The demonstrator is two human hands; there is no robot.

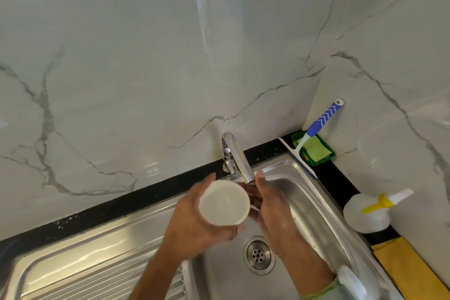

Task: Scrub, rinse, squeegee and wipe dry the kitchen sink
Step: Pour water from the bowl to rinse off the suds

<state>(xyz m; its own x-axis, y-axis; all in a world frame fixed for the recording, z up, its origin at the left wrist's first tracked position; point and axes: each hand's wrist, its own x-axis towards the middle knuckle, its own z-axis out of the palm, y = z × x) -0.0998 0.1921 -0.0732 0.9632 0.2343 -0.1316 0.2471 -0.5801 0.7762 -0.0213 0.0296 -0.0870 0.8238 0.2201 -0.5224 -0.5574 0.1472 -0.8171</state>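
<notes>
A steel kitchen sink (314, 204) fills the lower view, with a round drain (258, 255) in its basin. My left hand (194, 221) grips a white cup (224, 203) over the basin, its mouth facing me. My right hand (272, 209) is beside the cup under the chrome tap (237, 153), its fingers touching the cup's far side and the spout tip. A squeegee with a blue and white handle (321, 119) leans in the back right corner. Its blade (295, 156) rests on the sink rim.
A green tray holding a green sponge (316, 151) sits in the corner. A white spray bottle with a yellow trigger (367, 212) lies on the black counter at right. A yellow cloth (409, 268) lies nearer me. A white object (350, 282) rests on the sink's right rim. The ribbed drainboard (97, 258) stretches left.
</notes>
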